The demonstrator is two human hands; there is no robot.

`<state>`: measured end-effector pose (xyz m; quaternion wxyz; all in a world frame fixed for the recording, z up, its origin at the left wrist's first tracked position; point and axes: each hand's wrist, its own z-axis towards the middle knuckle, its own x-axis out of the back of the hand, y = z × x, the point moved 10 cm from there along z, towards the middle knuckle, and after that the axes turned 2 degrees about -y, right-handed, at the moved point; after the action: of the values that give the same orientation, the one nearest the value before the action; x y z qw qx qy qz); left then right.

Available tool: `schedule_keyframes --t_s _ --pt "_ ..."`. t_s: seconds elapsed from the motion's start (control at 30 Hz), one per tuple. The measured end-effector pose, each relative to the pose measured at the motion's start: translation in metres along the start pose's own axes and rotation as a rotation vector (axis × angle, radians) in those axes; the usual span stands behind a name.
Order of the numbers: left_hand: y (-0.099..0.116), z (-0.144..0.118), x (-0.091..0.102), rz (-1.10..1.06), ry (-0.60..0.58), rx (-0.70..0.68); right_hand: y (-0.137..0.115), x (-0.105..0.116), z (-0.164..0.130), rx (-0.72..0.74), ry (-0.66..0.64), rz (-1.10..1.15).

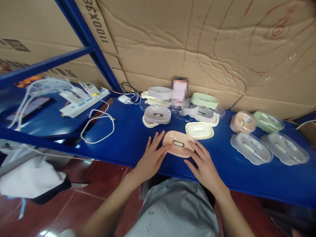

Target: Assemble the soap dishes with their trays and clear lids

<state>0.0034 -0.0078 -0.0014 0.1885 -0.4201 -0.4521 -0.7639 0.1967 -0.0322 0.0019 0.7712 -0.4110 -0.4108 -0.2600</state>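
Peach soap dish [178,143] sits near the blue table's [128,138] front edge, flanked by both hands so it stays steady. Left hand [150,158] has its fingers spread, tips touching the rim; right hand [203,163] likewise, flat and loose, not gripping.

Dish [178,143] near table [128,138] edge, between hands; lid [199,130] just behind; covered dishes [269,148] right (power strip [81,100] far left).
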Motion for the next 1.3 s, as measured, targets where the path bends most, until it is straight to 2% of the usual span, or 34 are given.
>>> schedule_keyframes --t_s 0.13,0.33,0.47,0.6,0.7,0.77,0.87,0.97,1.03,1.1,1.2,1.3 --pt "0.004 0.000 -0.007 0.016 -0.037 -0.020 0.000 0.002 -0.002 -0.004 0.056 -0.049" --pt "-0.002 -0.005 -0.004 -0.020 0.038 0.026 -0.006 0.006 -0.003 0.043 0.120 -0.023" --pt "-0.001 -0.005 -0.003 -0.033 0.060 0.015 -0.006 0.006 0.000 0.068 0.135 -0.100" --pt "-0.005 -0.007 -0.001 -0.090 0.092 0.005 -0.017 0.002 -0.004 0.153 0.143 -0.196" --pt "-0.006 -0.010 -0.001 -0.117 0.109 -0.057 -0.027 0.003 -0.009 0.224 0.150 -0.231" --pt "-0.004 -0.011 -0.003 -0.110 0.111 -0.102 -0.031 0.006 -0.004 0.265 0.110 -0.224" --pt "-0.002 -0.011 -0.004 -0.087 0.126 -0.127 -0.033 0.024 0.031 0.305 0.076 -0.207" --pt "0.002 -0.010 -0.003 -0.057 0.119 -0.122 -0.022 0.046 0.103 0.253 0.076 -0.284" --pt "0.004 -0.010 -0.002 -0.044 0.107 -0.116 -0.006 0.044 0.157 0.162 -0.013 -0.417" --pt "0.005 -0.010 -0.002 -0.038 0.102 -0.111 0.008 0.040 0.199 0.112 -0.058 -0.463" --pt "0.005 -0.011 -0.002 -0.031 0.101 -0.108 0.022 0.027 0.230 0.079 -0.104 -0.469" --pt "0.004 -0.010 -0.003 -0.025 0.094 -0.110 0.028 0.021 0.230 0.054 -0.123 -0.464"
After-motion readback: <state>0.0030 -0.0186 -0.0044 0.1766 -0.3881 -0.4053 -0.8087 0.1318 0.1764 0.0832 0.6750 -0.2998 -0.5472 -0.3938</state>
